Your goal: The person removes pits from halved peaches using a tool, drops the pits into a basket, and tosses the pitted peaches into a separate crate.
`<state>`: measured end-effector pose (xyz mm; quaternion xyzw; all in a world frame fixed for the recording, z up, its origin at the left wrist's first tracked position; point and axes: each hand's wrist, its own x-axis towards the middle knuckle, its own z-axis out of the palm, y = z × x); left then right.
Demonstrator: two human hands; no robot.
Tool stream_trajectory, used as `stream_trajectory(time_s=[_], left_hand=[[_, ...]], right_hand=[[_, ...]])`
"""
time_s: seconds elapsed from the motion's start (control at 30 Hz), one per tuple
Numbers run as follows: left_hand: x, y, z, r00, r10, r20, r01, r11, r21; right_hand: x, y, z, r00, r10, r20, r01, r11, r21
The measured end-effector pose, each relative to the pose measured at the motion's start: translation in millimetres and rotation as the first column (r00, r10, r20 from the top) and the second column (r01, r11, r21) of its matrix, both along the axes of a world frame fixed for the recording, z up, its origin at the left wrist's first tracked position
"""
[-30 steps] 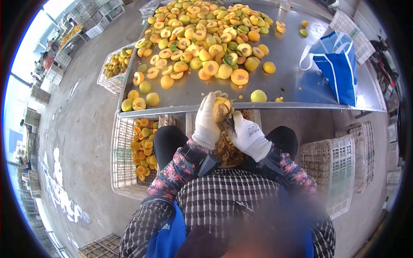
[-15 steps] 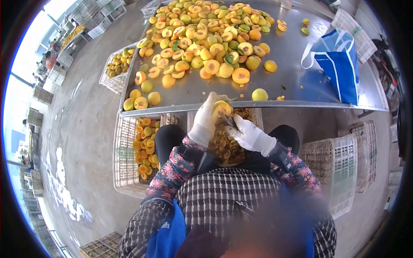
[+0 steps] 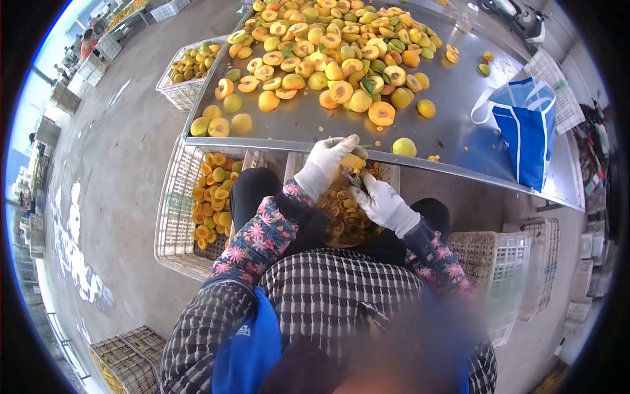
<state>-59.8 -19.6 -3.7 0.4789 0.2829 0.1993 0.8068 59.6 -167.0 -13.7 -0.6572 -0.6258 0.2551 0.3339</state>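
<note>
My left hand [image 3: 326, 164], in a white glove, is closed around a yellow peach half [image 3: 352, 163] just below the table's front edge. My right hand [image 3: 382, 203], also gloved, grips a small metal tool [image 3: 355, 180] whose tip meets the cut side of the peach; its exact kind is partly hidden by the fingers. Beneath both hands, between my knees, a crate holds brownish peach scraps [image 3: 344, 217]. On the metal table [image 3: 289, 125] lies a big pile of whole and halved peaches [image 3: 348, 65]. A single yellow-green peach [image 3: 404, 147] rests near the edge above my right hand.
Left of my legs stands a white crate [image 3: 172, 217] with peach halves. Another filled crate [image 3: 184, 88] is beside the table's left side. A blue bag [image 3: 525, 131] sits on the table's right part. Stacked crates [image 3: 489, 262] stand to my right. People work far left.
The view has shifted and turned slightly. The peach half is turned in my left hand, with the left fingers now over its top. Both hands remain close together around the fruit and tool.
</note>
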Motion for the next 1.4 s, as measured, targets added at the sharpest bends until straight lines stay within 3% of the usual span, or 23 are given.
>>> stream_trajectory(time_s=[0.13, 0.23, 0.3, 0.37, 0.47, 0.57, 0.67, 0.77, 0.87, 0.93, 0.97, 1.0, 1.03, 1.07, 1.1, 1.17, 1.23, 1.3, 1.37, 1.4], left_hand=[[3.3, 1.0, 5.7, 0.997, 0.073, -0.003, -0.073, 0.996, 0.042], [5.5, -4.0, 2.2, 0.985, 0.169, 0.034, -0.169, 0.985, -0.022], [7.8, -8.0, -1.6, 0.971, 0.211, 0.109, -0.2, 0.974, -0.102], [6.6, -9.8, -5.7, 0.962, 0.217, 0.163, -0.186, 0.964, -0.19], [5.4, -8.2, -4.4, 0.957, 0.187, 0.22, -0.119, 0.95, -0.29], [5.6, -12.8, -0.3, 0.946, 0.218, 0.241, -0.123, 0.927, -0.354], [8.7, -17.0, -3.7, 0.934, 0.256, 0.249, -0.139, 0.902, -0.408], [7.9, -15.5, -3.1, 0.939, 0.221, 0.262, -0.116, 0.925, -0.363], [0.1, -6.4, -6.2, 0.958, 0.18, 0.222, -0.131, 0.967, -0.219], [-13.1, 5.3, -4.4, 0.969, 0.196, 0.153, -0.19, 0.98, -0.054], [-25.9, 9.7, 10.4, 0.973, 0.226, 0.052, -0.232, 0.962, 0.142], [-42.4, 22.3, 11.4, 0.948, 0.308, -0.075, -0.256, 0.884, 0.391], [-66.0, 33.1, 30.6, 0.91, 0.374, -0.18, -0.148, 0.698, 0.7], [-87.9, 56.1, 18.0, 0.82, 0.533, -0.212, -0.101, 0.497, 0.862], [-109.3, 80.6, 10.9, 0.754, 0.586, -0.295, -0.043, 0.492, 0.869], [-138.7, 102.2, 12.6, 0.567, 0.711, -0.417, 0.287, 0.304, 0.909], [-118.5, 101.2, 17.3, 0.678, 0.699, -0.228, 0.297, 0.023, 0.954], [-62.2, 77.7, 40.8, 0.809, 0.461, -0.363, 0.28, 0.24, 0.929], [0.2, 60.3, 30.3, 0.951, 0.168, -0.258, 0.199, 0.307, 0.931], [31.9, 42.6, 34.5, 0.944, 0.076, -0.32, 0.282, 0.317, 0.906]], right_hand=[[-18.5, -1.3, -1.6, 0.98, -0.185, 0.079, 0.184, 0.983, 0.026], [-20.9, -0.6, -24.7, 0.943, -0.15, -0.297, 0.135, 0.988, -0.07], [-23.7, -1.8, -14.3, 0.774, -0.208, -0.598, 0.088, 0.971, -0.224], [-27.4, -4.5, -1.1, 0.51, -0.294, -0.808, -0.017, 0.936, -0.351], [-27.7, -9.1, 6.9, 0.233, -0.382, -0.894, -0.152, 0.894, -0.422], [-28.3, -8.4, -0.6, 0.057, -0.358, -0.932, -0.22, 0.906, -0.362], [-25.4, -9.9, 0.4, 0.004, -0.352, -0.936, -0.261, 0.903, -0.34], [-20.0, -13.3, -2.0, -0.156, -0.308, -0.939, -0.37, 0.899, -0.233], [-14.4, -24.9, 3.1, -0.134, -0.226, -0.965, -0.457, 0.878, -0.142], [-12.6, -29.9, 11.3, 0.275, -0.287, -0.918, -0.336, 0.866, -0.371], [-9.4, -31.8, 13.1, 0.46, -0.32, -0.828, -0.233, 0.856, -0.461], [-0.9, -33.3, 7.7, 0.726, -0.233, -0.647, -0.202, 0.827, -0.525], [4.7, -39.1, -13.2, 0.897, -0.088, -0.433, -0.155, 0.855, -0.495], [6.1, -46.5, -6.6, 0.958, -0.009, -0.286, -0.138, 0.862, -0.488], [5.1, -53.5, -0.3, 0.989, 0.064, -0.13, -0.119, 0.868, -0.482], [3.1, -63.9, -12.5, 0.988, 0.035, -0.151, -0.095, 0.906, -0.413], [4.3, -64.3, -34.6, 0.993, 0.056, -0.108, -0.09, 0.935, -0.343], [4.4, -60.6, -47.9, 0.995, 0.05, -0.09, -0.077, 0.943, -0.323], [4.5, -58.5, -52.5, 0.996, 0.049, -0.072, -0.068, 0.955, -0.288], [3.9, -58.2, -55.1, 0.996, 0.041, -0.082, -0.064, 0.951, -0.302]])
